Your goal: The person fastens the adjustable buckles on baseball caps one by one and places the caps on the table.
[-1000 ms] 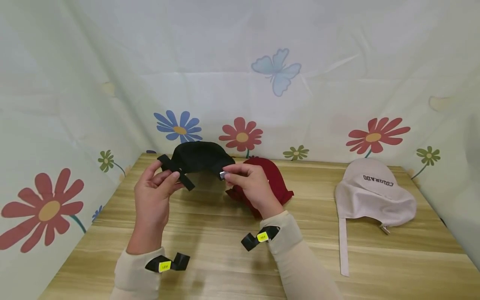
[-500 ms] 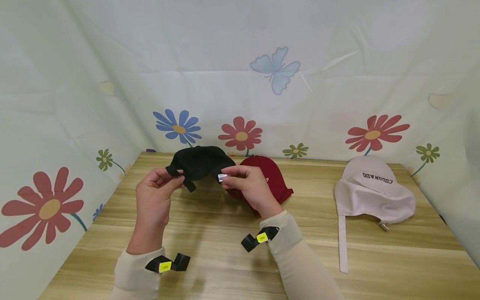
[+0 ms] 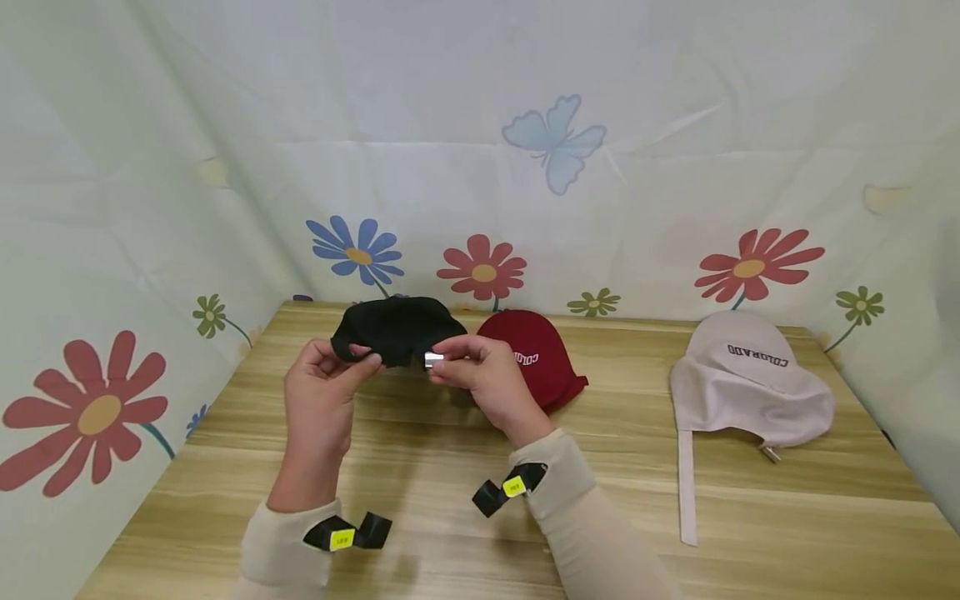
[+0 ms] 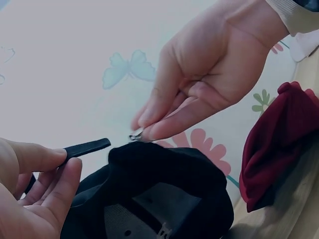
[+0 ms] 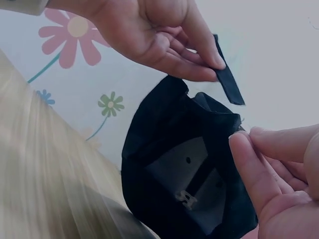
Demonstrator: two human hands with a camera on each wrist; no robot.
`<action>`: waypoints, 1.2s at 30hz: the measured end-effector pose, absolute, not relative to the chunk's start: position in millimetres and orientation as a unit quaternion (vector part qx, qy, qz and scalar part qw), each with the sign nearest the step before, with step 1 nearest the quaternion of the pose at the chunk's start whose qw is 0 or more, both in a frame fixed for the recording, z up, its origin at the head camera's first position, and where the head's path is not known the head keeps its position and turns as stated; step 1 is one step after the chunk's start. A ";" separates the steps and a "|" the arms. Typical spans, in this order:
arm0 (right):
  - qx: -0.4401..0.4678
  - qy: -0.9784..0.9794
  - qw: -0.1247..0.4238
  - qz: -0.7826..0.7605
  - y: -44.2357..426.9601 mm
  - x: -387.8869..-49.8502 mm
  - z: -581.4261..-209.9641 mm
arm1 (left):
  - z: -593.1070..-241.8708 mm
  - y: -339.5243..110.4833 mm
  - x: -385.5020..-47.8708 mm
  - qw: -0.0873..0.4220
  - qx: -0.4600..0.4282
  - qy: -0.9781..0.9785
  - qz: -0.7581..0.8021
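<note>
Both hands hold a black cap (image 3: 401,323) above the table, its inside showing in the wrist views. The left hand (image 3: 321,408) pinches the cap's black strap (image 4: 88,149) between thumb and fingers, the strap's end sticking out free. At the cap's other rear edge, the right hand (image 3: 491,383) pinches a small silver metal buckle (image 3: 433,360) with thumb and fingertips. In the left wrist view the strap end points toward the buckle (image 4: 135,136), with a gap between them.
Just right of the black cap, a red cap (image 3: 534,354) lies on the wooden table (image 3: 600,517). Farther right is a pale cap (image 3: 750,375) with its long strap (image 3: 687,492) hanging toward the front. A flower-printed cloth (image 3: 420,108) stands behind and at the sides.
The hands have come closer together. The black cap has dipped slightly, the strap end has swung toward the buckle, and more of the red cap's lettering shows.
</note>
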State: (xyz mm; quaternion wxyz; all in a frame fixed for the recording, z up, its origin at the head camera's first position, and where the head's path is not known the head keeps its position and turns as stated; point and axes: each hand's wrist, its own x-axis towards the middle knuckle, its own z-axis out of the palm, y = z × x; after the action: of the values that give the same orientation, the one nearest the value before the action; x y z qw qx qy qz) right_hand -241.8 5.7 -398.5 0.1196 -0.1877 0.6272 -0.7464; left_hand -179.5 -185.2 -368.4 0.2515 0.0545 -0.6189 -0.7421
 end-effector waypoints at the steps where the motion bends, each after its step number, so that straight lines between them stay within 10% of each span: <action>1: -0.189 0.627 0.119 -0.746 4.2 -240.8 -398.2 | -368.9 -184.6 -179.7 0.254 0.055 -0.617 -0.743; 36: -0.197 0.607 0.106 -0.763 -11.6 -232.0 -401.0 | -379.5 -172.5 -182.6 0.277 0.054 -0.594 -0.753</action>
State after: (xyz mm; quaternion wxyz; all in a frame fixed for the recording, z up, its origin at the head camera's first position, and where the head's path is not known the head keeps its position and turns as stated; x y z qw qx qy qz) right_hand -232.0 -11.6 -401.0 0.1064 -0.1972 0.6068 -0.7627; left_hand -182.6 -172.5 -379.5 0.2771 0.0544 -0.5941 -0.7531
